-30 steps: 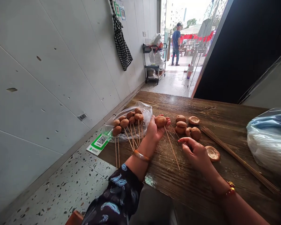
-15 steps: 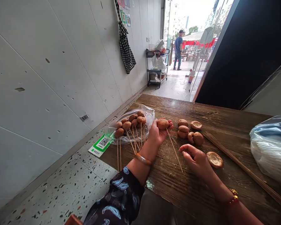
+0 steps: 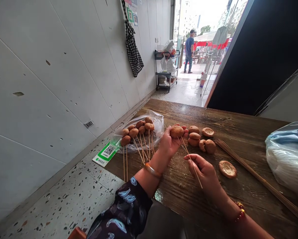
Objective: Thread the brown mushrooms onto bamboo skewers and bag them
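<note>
A brown mushroom cap (image 3: 177, 131) sits in my left hand (image 3: 169, 143), whose fingers curl round it from behind. From the cap's underside a thin wooden skewer (image 3: 194, 170) slants down to the right. My right hand (image 3: 204, 171) is closed, with its thumb and fingertips pinched at the skewer about midway along. Left of my hands, several skewered mushroom caps (image 3: 134, 133) rest on a clear plastic bag (image 3: 159, 120), their sticks pointing toward me. Several loose caps (image 3: 194, 139) lie to the right, and one upturned cap (image 3: 227, 169) is beside my right hand.
A bundle of bare skewers (image 3: 253, 174) lies across the right of the wooden table (image 3: 173, 109). Beyond it is a filled plastic bag (image 3: 288, 156). A green QR-code card (image 3: 106, 153) lies at the left edge. A cart (image 3: 166, 74) and a person (image 3: 189, 51) are farther off.
My left hand has moved slightly right with the mushroom cap. My right hand has come left onto the skewer, which it was apart from before; the skewer's lower end has shifted right.
</note>
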A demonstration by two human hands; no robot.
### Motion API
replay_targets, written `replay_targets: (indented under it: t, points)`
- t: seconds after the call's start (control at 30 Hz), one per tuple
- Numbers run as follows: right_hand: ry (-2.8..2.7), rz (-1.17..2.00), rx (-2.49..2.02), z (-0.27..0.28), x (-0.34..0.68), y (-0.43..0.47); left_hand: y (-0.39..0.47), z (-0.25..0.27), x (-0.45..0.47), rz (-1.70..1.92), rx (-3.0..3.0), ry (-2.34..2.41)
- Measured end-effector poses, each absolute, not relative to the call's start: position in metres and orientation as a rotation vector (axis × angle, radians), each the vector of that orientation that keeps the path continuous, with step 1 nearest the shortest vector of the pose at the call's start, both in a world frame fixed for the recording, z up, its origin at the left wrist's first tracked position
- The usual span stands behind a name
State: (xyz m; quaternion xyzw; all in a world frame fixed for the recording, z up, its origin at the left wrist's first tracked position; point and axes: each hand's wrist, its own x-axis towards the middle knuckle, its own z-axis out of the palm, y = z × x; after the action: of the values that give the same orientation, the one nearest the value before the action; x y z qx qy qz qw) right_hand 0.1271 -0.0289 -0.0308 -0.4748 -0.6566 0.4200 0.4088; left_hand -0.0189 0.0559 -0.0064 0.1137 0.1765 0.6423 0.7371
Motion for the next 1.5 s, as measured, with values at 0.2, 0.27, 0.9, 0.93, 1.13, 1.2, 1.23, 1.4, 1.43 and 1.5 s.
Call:
replay_targets:
  t: [0.2, 0.27, 0.9, 0.93, 1.13, 1.2, 1.23, 1.4, 1.43, 1.5]
  points:
    - [-1.567, 1.171, -1.200, -0.029, 0.126, -0.029, 0.055, -0.004, -0.017, 1.395, 0.245, 0.406]
    - [-1.546, 1.193, -1.200, -0.028, 0.126, -0.030, 0.055, -0.004, -0.017, 1.396, 0.251, 0.411]
    - [-1.390, 1.426, -1.180, -0.031, 0.125, -0.031, 0.054, -0.005, -0.014, 1.431, 0.329, 0.449]
    - [-1.390, 1.427, -1.181, -0.031, 0.124, -0.031, 0.054, -0.005, -0.014, 1.428, 0.327, 0.448]
    - [-1.411, 1.381, -1.205, -0.028, 0.123, -0.032, 0.051, -0.008, -0.010, 1.470, 0.380, 0.444]
    - [-1.435, 1.335, -1.217, -0.025, 0.122, -0.033, 0.049, -0.009, -0.008, 1.501, 0.424, 0.468]
    - [-1.444, 1.307, -1.221, -0.023, 0.121, -0.034, 0.049, -0.009, -0.007, 1.515, 0.451, 0.476]
    - [-1.471, 1.146, -1.228, -0.016, 0.118, -0.038, 0.047, -0.010, -0.004, 1.534, 0.554, 0.462]
    - [-1.475, 1.122, -1.225, -0.016, 0.118, -0.038, 0.047, -0.010, -0.004, 1.529, 0.555, 0.454]
    - [-1.481, 1.091, -1.217, -0.018, 0.118, -0.037, 0.046, -0.010, -0.002, 1.520, 0.538, 0.439]
